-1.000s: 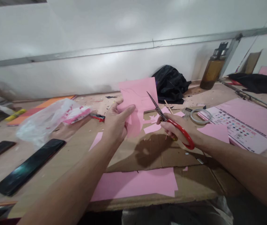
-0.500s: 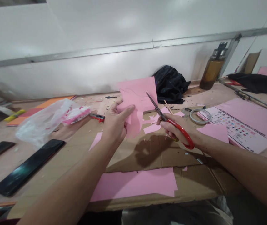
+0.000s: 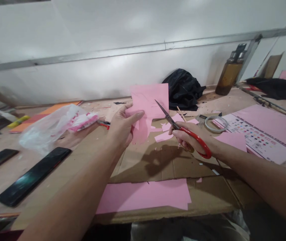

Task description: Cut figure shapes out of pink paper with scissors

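The left hand [image 3: 121,125] is pinching the pink paper [image 3: 149,102] upright; the right hand [image 3: 191,139] is gripping red scissors [image 3: 183,131], blades meeting the sheet beside that pinch. Keeping it taut seems wise.

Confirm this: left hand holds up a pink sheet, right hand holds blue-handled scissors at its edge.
Not quite. The head view shows the scissors in the right hand have red handles, not blue. The left hand does hold up the pink sheet.
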Demonstrator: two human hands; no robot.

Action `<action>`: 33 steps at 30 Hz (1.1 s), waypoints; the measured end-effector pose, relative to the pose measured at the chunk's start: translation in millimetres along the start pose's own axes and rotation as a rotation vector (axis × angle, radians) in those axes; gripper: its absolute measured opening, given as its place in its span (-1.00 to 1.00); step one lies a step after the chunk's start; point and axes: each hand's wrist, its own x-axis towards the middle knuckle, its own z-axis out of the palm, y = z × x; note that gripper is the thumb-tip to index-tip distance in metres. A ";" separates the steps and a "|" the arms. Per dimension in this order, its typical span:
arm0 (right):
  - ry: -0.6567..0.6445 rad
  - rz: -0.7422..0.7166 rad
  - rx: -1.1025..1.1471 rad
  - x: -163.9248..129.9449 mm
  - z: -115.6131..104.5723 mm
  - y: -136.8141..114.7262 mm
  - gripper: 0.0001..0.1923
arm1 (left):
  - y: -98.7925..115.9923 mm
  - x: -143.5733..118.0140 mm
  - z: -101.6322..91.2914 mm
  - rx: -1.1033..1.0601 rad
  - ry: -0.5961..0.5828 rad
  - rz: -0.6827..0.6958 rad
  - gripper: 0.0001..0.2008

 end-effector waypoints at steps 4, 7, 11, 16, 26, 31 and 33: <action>-0.062 0.010 -0.039 -1.5 -4.2 -1.5 -0.73 | 6.5 4.1 -3.6 0.020 -0.042 -0.072 -0.55; -0.080 -0.005 -0.058 -1.0 -4.7 3.5 -0.72 | 12.5 3.7 -4.0 0.052 -0.059 -0.105 -0.56; -0.085 -0.010 -0.093 0.4 -4.5 7.4 -0.69 | 21.1 -0.4 -3.1 0.125 -0.087 -0.122 -0.61; -0.115 -0.021 -0.105 1.3 -5.5 7.9 -0.70 | 25.1 -1.9 -5.6 0.141 -0.150 -0.131 -0.62; -0.159 -0.075 -0.149 0.4 -8.0 0.3 -0.62 | 23.7 5.0 -11.5 0.128 -0.164 -0.128 -0.57; -0.156 -0.108 -0.210 0.3 -9.3 1.6 -0.59 | 24.3 6.3 -15.1 0.173 -0.222 -0.120 -0.56; -0.162 -0.118 -0.209 0.4 -9.7 3.7 -0.60 | 24.4 7.2 -17.0 0.193 -0.233 -0.105 -0.56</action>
